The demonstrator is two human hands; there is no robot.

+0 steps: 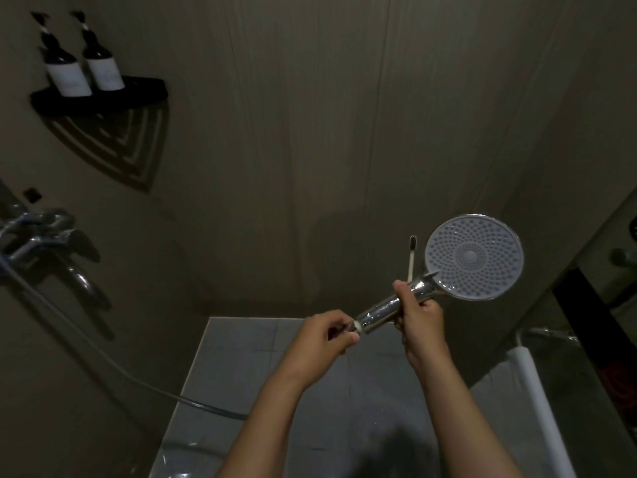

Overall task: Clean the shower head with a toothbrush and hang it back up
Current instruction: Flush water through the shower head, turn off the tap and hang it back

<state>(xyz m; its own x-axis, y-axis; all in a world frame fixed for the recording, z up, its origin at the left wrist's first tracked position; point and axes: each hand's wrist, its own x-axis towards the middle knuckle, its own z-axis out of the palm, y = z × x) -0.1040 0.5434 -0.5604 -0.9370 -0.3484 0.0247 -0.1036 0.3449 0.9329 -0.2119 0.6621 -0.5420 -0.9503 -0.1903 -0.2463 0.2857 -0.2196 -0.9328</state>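
Note:
The round shower head faces me with its grey nozzle plate, at centre right. Its chrome handle slants down to the left. My right hand is wrapped around the upper handle and also holds a white toothbrush, which sticks straight up beside the head with its dark bristles on top. My left hand pinches the lower end of the handle where the hose joins it. The hose runs from the wall tap down to the floor and passes out of sight behind my left forearm.
A chrome mixer tap juts from the left wall. Above it a black corner shelf carries two dark pump bottles. Grey floor tiles lie below. A white rail and a glass panel stand at the right.

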